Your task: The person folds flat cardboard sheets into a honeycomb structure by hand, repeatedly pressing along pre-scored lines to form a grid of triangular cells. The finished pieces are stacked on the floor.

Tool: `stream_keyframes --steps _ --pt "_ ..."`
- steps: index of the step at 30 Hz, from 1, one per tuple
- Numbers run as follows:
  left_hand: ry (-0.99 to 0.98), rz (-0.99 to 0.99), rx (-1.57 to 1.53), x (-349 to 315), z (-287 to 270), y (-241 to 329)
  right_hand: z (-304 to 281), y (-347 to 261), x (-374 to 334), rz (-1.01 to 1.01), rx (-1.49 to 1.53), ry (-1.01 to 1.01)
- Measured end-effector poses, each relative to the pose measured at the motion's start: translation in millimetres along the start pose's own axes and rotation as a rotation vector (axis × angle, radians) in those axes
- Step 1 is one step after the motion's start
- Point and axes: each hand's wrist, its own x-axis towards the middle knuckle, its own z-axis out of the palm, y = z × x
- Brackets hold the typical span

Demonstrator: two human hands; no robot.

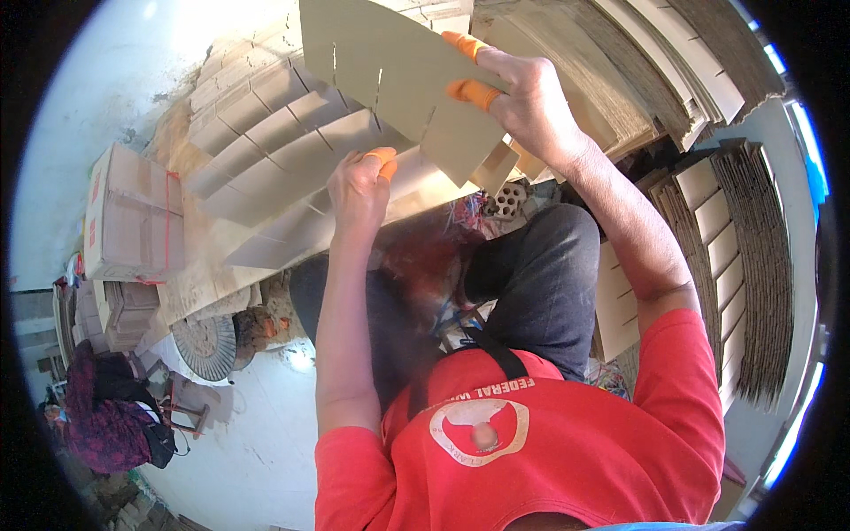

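My right hand [536,102], with orange finger covers, grips the right part of a slit cardboard sheet [390,66] held up at a tilt over the worktable. Short slits run in from the sheet's lower edge. Just below that edge is my left hand [361,186], its fingers curled closed and also in orange covers. Whether anything is pinched in it is hidden. Behind my left hand stand several rows of slotted cardboard dividers [274,142], upright or leaning on the table [199,281].
A closed carton [135,212] with red strapping stands at the table's left end. Stacks of cardboard sheets [620,106] rise at the far right, with more slotted stacks [753,265] beside my right arm. A perforated brick [507,202] lies beyond my knees. Dark clothing [111,416] hangs lower left.
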Motion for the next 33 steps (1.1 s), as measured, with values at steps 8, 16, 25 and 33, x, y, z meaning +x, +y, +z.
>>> stream_keyframes --steps 8,16,25,33 --pt "-0.016 0.0 0.0 1 -1 -2 -1 1 -7 -0.101 0.033 0.117" --pt "-0.003 0.035 -0.006 0 3 -8 17 1 -2 -0.14 0.142 0.004" --pt "-0.025 0.008 0.005 5 4 -10 72 16 -2 -0.067 0.148 -0.3" --pt "-0.05 0.02 0.015 10 5 -9 73 17 -39 -0.225 -0.197 -0.41"
